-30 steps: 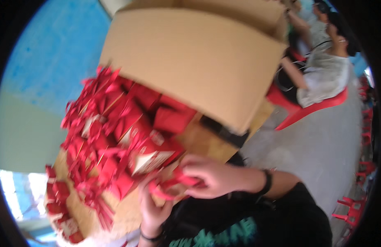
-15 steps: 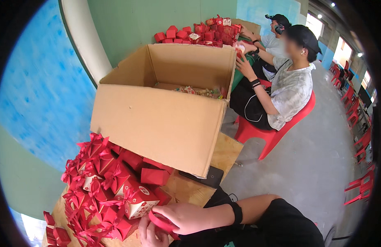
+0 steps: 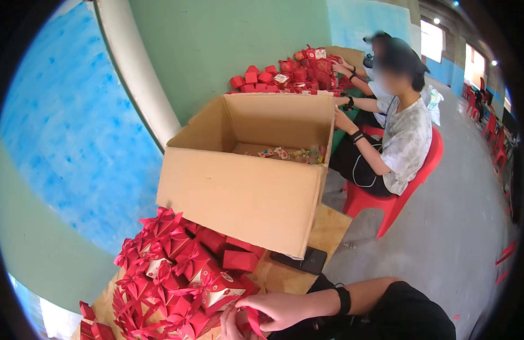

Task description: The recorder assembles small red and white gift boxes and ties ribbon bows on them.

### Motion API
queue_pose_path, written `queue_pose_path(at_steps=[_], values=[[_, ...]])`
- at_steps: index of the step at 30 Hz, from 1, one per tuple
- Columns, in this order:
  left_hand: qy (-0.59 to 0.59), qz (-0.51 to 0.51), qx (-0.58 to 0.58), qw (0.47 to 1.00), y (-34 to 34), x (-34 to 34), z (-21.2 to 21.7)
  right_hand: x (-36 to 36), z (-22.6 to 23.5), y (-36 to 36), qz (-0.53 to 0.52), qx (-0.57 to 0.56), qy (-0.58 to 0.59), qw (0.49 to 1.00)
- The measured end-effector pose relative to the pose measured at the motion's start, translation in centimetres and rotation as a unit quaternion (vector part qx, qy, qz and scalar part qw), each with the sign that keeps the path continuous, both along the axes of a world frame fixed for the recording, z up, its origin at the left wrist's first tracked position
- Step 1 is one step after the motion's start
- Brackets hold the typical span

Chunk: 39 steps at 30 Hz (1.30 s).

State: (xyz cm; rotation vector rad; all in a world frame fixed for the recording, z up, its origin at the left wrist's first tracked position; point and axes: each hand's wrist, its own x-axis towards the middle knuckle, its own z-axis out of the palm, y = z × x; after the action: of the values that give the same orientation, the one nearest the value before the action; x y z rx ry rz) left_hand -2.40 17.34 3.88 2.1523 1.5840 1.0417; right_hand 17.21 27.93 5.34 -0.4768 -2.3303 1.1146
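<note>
At the lower edge, my right hand (image 3: 281, 309) is closed with a red ribbon (image 3: 254, 319) pinched in its fingers; a black band is around that wrist. My left hand (image 3: 232, 325) is just beside it, fingers curled at the same ribbon, partly cut off by the picture's edge. Right behind my hands lies a heap of small red gift boxes (image 3: 239, 260), many tied with red ribbon bows. One red-and-white box (image 3: 221, 298) with a flower print is nearest my fingers. Whatever lies under the ribbon is hidden.
A large open cardboard box (image 3: 239, 195) stands beyond the heap, small wrapped items (image 3: 281, 153) inside. A black phone (image 3: 301, 260) lies on the wooden table (image 3: 336, 224). Two people sit farther off, the nearer on a red chair (image 3: 406, 198), by more red boxes (image 3: 296, 72).
The whole view has shifted, so the scene sits farther right and lower. My hands stay together; the ribbon's wide loop now looks narrower. The nearer person's hands have lowered behind the cardboard box.
</note>
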Motion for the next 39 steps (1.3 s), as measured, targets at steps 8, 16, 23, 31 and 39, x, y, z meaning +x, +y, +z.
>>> queue_pose_path(at_steps=[8,16,23,31,39], values=[[-0.027,0.07,0.064,0.995,-0.3,-1.2,-3.9,0.5,-1.9,0.4,-0.057,-0.077,0.107,0.99],[-0.001,0.049,0.055,0.997,0.1,-0.3,-2.0,1.4,1.5,-0.1,-0.092,-0.022,0.071,0.993],[-0.006,0.018,0.031,0.999,0.7,-0.7,-0.8,-0.6,2.1,-0.9,-0.048,0.258,0.117,0.958],[-0.057,-0.094,-0.051,0.993,0.4,-1.6,-2.4,-3.5,2.4,-0.8,0.034,0.325,0.072,0.942],[-0.009,0.012,0.036,0.999,0.8,-0.3,-1.1,-1.7,2.0,0.2,0.002,0.233,0.053,0.971]])
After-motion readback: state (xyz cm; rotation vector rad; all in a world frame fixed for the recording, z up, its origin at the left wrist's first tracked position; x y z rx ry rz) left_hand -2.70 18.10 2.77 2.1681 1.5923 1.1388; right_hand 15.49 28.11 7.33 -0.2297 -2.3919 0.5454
